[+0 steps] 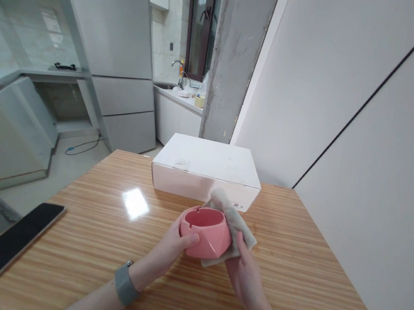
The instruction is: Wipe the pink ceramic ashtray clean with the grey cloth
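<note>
A pink faceted bowl-shaped ashtray (207, 232) is held just above the wooden table (102, 249), tilted a little toward me. My left hand (170, 250) grips its left side, thumb on the front wall. My right hand (246, 274) presses a beige cloth (231, 218) against the ashtray's right side; the cloth wraps behind and under it. A grey watch band (125, 284) sits on my left wrist.
A closed white cardboard box (207, 168) lies on the table just behind the ashtray. A black phone (11, 243) rests face up near the left table edge. A white wall runs along the right; a grey fridge (111, 36) and kitchen counter stand beyond.
</note>
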The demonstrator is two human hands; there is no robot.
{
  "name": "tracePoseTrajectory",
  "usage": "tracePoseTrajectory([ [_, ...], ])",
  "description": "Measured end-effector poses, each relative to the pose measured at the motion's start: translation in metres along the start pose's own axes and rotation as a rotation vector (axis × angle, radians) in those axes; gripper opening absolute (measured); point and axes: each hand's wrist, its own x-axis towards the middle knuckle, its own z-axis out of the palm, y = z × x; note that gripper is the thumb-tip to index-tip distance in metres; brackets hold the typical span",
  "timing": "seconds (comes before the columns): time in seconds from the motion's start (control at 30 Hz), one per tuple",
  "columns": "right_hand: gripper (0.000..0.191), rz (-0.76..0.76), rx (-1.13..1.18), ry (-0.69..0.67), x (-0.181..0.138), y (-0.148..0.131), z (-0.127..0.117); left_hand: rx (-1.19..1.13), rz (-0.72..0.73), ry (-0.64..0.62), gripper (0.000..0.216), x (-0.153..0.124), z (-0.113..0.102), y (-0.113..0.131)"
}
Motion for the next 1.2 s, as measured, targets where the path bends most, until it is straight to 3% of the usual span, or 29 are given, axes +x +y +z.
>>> tracePoseTrajectory([
  [0.2, 0.047, -0.040, -0.034, 0.012, 0.000, 0.003, -0.001, -0.014, 0.001, 0.124, 0.075, 0.000, 0.003, -0.001],
  [0.47, 0.058, -0.032, -0.168, 0.091, 0.001, 0.023, -0.024, 0.040, 0.040, 0.241, 0.069, 0.002, 0.002, -0.002],
  [0.63, 0.053, -0.093, -0.325, -0.037, -0.006, 0.026, -0.033, 0.079, 0.059, 0.281, 0.065, 0.003, 0.002, -0.002],
  [0.73, 0.047, -0.100, -0.291, -0.034, -0.007, 0.024, -0.031, 0.082, 0.051, 0.304, 0.065, 0.002, 0.003, -0.001],
  [1.0, 0.045, -0.044, -0.074, 0.142, 0.004, 0.013, -0.018, -0.168, -0.055, 0.123, 0.046, 0.006, 0.003, 0.008],
  [1.2, 0.050, -0.036, 0.011, 0.125, 0.004, -0.007, -0.006, -0.049, -0.061, -0.007, 0.051, 0.003, -0.002, 0.011],
])
